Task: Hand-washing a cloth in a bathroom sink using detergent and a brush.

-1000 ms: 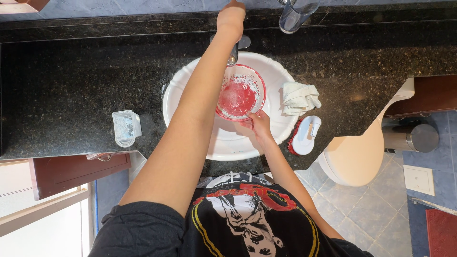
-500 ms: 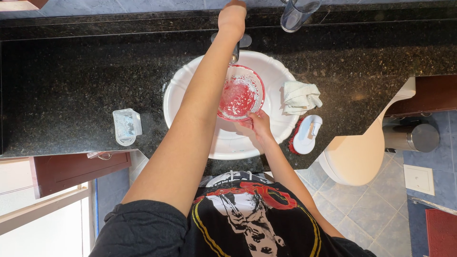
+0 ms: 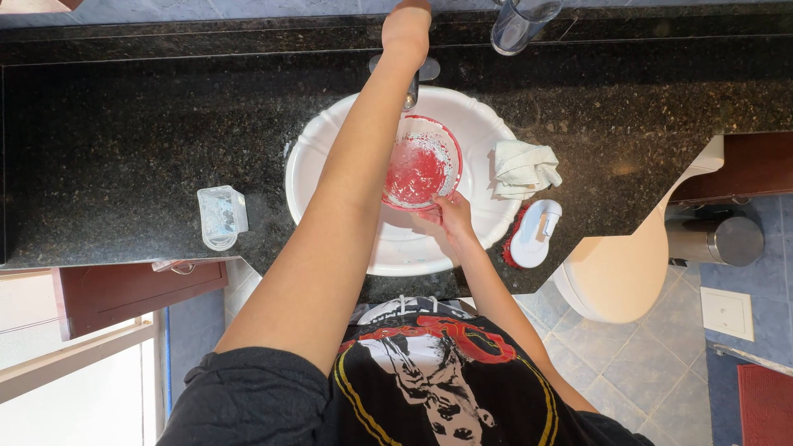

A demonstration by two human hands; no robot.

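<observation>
Black speckled stone makes up the one tabletop [image 3: 124, 140], which runs the width of the view and is cut at an angle on the right, above a blue tiled floor [image 3: 652, 380]. One cream toilet [image 3: 628, 264] stands past that angled edge, with one steel bin [image 3: 717, 240] beside it and one red mat [image 3: 768, 403] in the floor's corner. One white scalloped sink [image 3: 396, 248] is set in the middle of the tabletop, with one tap [image 3: 410, 89] at its far rim. Two bare arms reach over it. One bowl [image 3: 421, 162], clear with red paint smeared inside and white specks on its wall, is held tilted over the basin just below the tap. The right hand [image 3: 446, 216] grips the bowl's near rim, fingers curled about the edge. The left hand [image 3: 406, 26] stretches past the tap to the back ledge; its fingers run out of the top of the view, so how far it is open and what it touches cannot be told. One crumpled white cloth [image 3: 525, 167] lies on the sink's right rim. One white brush [image 3: 532, 234] with red bristles lies just below the cloth. One clear tub [image 3: 221, 216] sits well to the left of the sink. One glass [image 3: 522, 21] stands on the back ledge, right of the tap.
</observation>
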